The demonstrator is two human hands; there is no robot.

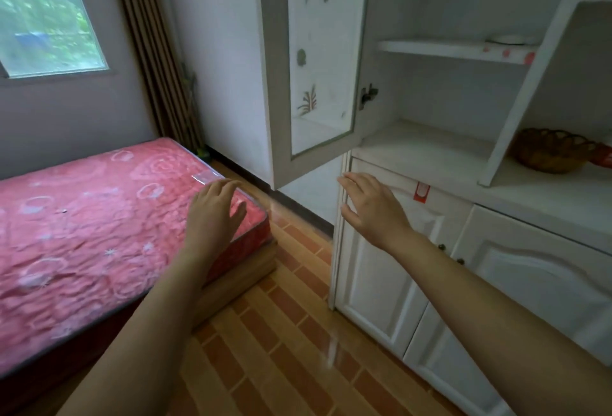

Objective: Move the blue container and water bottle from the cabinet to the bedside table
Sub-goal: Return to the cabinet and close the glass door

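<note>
A white cabinet [430, 157] fills the right side, its glass door [318, 61] swung open to the left. The open compartment behind the door holds nothing that I can see. No blue container, water bottle or bedside table shows in this view. My left hand [215, 213] hovers over the corner of the bed with fingers spread and empty. My right hand [371, 207] is raised in front of the cabinet's lower left door, just below the open glass door, fingers apart and holding nothing.
A bed with a pink plastic-wrapped mattress [82, 223] lies at the left. A woven basket [549, 150] sits in the cabinet's right compartment, a small dish [510, 39] on the upper shelf. Tiled floor [281, 333] runs between bed and cabinet. A window [43, 11] and curtain [152, 44] stand behind.
</note>
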